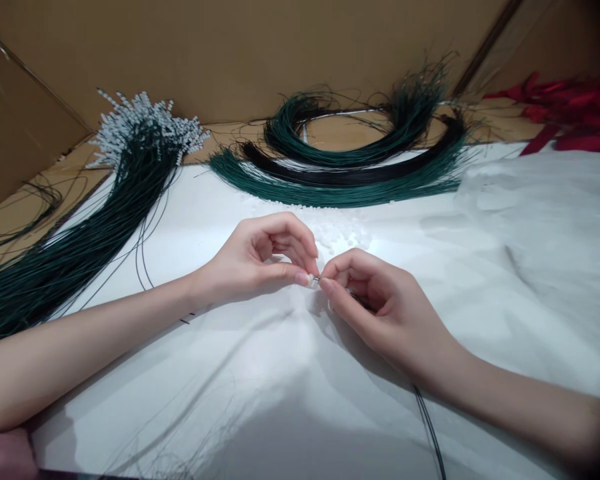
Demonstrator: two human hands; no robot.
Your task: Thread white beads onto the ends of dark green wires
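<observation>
My left hand pinches a small white bead between thumb and index finger. Right beside it, my right hand is closed on several thin dark wires, their tips held between thumb and forefinger. The wire tips meet the bead, though I cannot make out how far they pass through it. The wires run through my right palm and trail out below the wrist. Just behind my hands lies a loose pile of white beads on the white sheet.
At left lies a thick bundle of green wires with white beaded ends. Behind the bead pile, curved bundles of green wire and black wire rest before a cardboard wall. Crumpled clear plastic and red ribbon are at right.
</observation>
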